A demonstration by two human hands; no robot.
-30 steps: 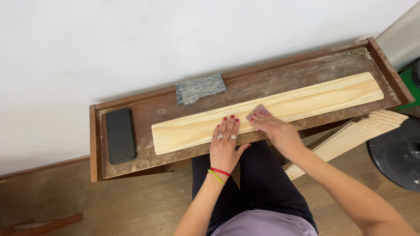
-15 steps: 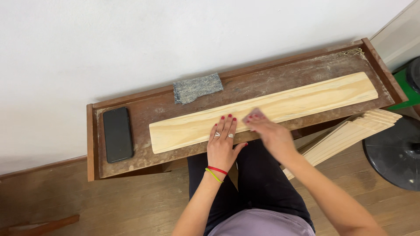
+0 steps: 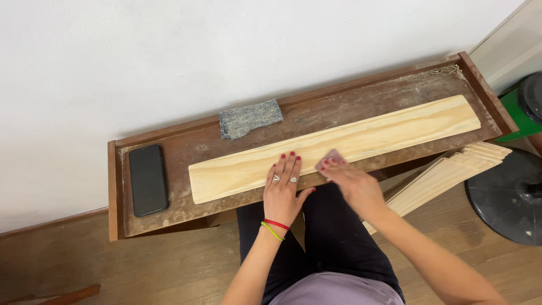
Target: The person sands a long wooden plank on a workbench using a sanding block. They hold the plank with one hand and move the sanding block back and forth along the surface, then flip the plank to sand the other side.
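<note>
While left hand (image 3: 284, 189) lies flat, fingers apart, on plank (image 3: 361, 138); right hand (image 3: 350, 181) fingers clamp sandpaper (image 3: 329, 158).

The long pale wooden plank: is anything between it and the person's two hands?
Under the right hand, a small reddish sanding pad separates fingertips from the long pale wooden plank. The left hand lies flat on it directly.

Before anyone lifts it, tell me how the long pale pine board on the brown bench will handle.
The long pale pine board looks stiff: it lies flat and straight along the dusty brown wooden bench. Probably light for its length, being thin softwood. It may slide under a push, since the left hand presses it flat while the right hand rubs a small pinkish sanding piece on it.
</note>
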